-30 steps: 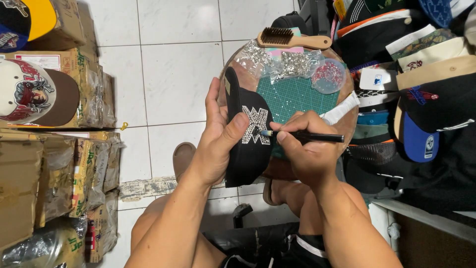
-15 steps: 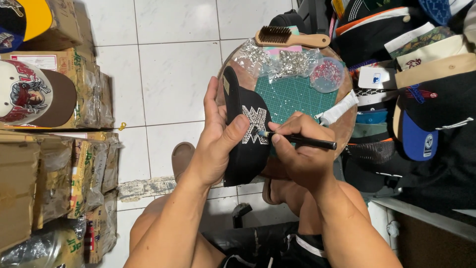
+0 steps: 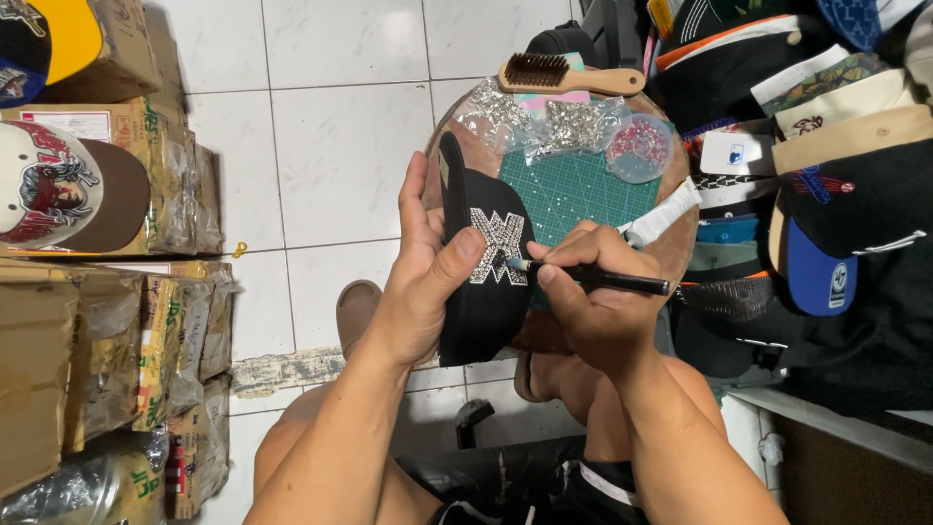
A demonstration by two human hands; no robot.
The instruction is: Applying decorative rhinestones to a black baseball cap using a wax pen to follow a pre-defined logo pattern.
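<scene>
White floor tiles [image 3: 340,156] lie under us, and a small round table [image 3: 685,248] stands just past our knees. Our left hand [image 3: 413,282] grips a black cap [image 3: 476,301] over the near side of that table, hiding part of it. The cap runs long from near to far, its sparkly patch [image 3: 498,245] facing up. Our right hand [image 3: 593,301] pinches a black pen [image 3: 603,279]. The pen lies sideways, tip touching the patch. Bags of shiny beads [image 3: 569,122] look blurry on the table's far side.
</scene>
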